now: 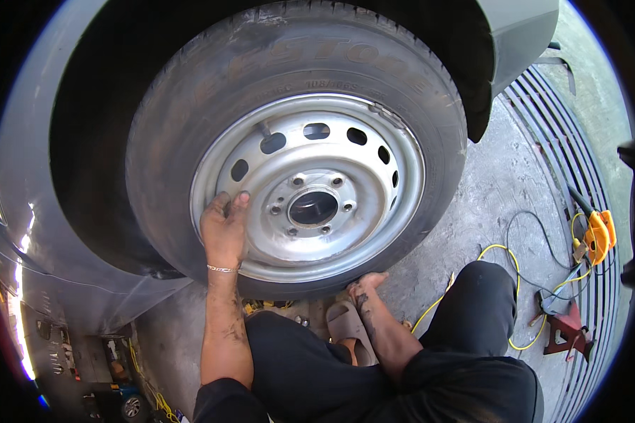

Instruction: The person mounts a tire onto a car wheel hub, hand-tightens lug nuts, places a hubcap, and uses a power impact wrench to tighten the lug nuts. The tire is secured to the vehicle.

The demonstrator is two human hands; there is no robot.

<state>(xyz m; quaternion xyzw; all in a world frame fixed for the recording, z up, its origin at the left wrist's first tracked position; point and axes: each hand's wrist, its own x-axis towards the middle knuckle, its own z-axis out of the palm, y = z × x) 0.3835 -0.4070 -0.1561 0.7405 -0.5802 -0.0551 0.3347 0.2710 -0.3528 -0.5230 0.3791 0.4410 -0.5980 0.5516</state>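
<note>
A large wheel (pixel 282 243) stands upright before me, a black tyre (pixel 166 148) on a silver steel rim. Bolt holes ring its open centre, and no hub stud shows through them. At the rim's lower left edge, my left hand (pixel 224 229) has its fingers curled over the lip, with the thumb against the inner face. A thin bracelet circles that wrist. Beneath the tyre's bottom, my right hand (pixel 368 283) presses up against the rubber; most of its fingers are hidden under it. The wheel's top sits within the dark wheel arch (pixel 85 134) of a grey vehicle.
A slatted metal floor grate (pixel 554 127) curves along the right. Near it lie an orange device (pixel 598 238), a yellow hose (pixel 518 264), a dark cable and a red jack stand (pixel 570 335). Tools crowd the lower left. A brown slide sandal (pixel 347 328) is on my foot.
</note>
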